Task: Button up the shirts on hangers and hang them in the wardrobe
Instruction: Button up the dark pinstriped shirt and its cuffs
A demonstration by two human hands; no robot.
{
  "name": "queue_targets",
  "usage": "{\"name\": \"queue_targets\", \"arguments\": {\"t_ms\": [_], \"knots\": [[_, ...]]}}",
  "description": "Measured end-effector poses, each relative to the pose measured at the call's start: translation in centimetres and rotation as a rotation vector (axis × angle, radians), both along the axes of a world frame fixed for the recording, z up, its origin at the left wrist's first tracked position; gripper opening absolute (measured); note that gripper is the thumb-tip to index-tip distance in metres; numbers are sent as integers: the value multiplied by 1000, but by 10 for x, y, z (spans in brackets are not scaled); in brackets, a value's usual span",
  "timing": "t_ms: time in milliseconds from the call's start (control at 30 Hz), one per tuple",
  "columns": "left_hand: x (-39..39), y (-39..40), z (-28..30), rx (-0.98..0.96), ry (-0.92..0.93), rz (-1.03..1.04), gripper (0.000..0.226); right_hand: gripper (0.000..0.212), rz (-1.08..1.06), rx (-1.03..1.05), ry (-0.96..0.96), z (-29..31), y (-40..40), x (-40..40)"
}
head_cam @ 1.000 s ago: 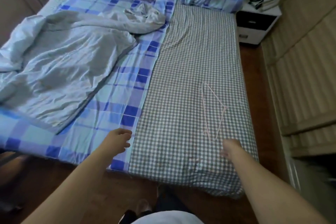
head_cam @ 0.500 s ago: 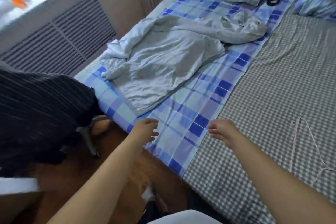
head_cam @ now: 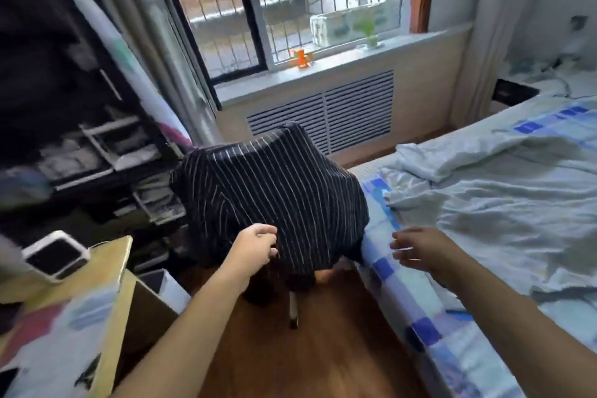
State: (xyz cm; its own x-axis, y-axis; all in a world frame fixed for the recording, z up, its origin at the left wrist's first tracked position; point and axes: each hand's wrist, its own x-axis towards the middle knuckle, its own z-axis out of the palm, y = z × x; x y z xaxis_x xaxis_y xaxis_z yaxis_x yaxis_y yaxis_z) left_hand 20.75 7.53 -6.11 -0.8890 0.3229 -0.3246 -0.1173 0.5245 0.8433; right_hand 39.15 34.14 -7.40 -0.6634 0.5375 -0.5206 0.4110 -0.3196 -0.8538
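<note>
Two hands are out in front of me. My left hand point(head_cam: 255, 245) touches the near edge of the striped shirt point(head_cam: 274, 194), with its fingers curled at the cloth, but I cannot tell if they pinch it. The shirt is dark with thin white lines and hangs over a chair point(head_cam: 293, 310) between the shelves point(head_cam: 97, 155) and the bed point(head_cam: 403, 294). My right hand point(head_cam: 420, 249) floats over the bed's edge, fingers loose, holding nothing. A pale shirt point(head_cam: 504, 191) lies crumpled on the bed. The window point(head_cam: 290, 3) is straight ahead.
</note>
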Motion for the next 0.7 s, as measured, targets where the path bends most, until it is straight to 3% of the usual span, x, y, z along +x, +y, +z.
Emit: {"name": "queue_targets", "arguments": {"t_ms": [67,167,300,400,467,633,700], "knots": [[-68,-19,3,-49,72,-27,18,11,25,49,-37,6,-32,-65],[-141,-33,26,-130,337,-55,21,18,34,115,-73,21,-65,-141],[-206,-39,61,-152,746,-38,27,21,8,195,-70,41,-83,-216],[-246,-38,67,-255,879,-92,36,27,17,254,-67,44,-92,-253],[-271,-31,70,-337,782,-123,45,40,51,294,-39,46,-101,-270],[-331,-10,86,-611,283,-227,85,64,82,437,-15,59,-104,-292],[-340,-6,96,-557,167,-323,65,71,87,458,-9,60,-100,-296]]}}
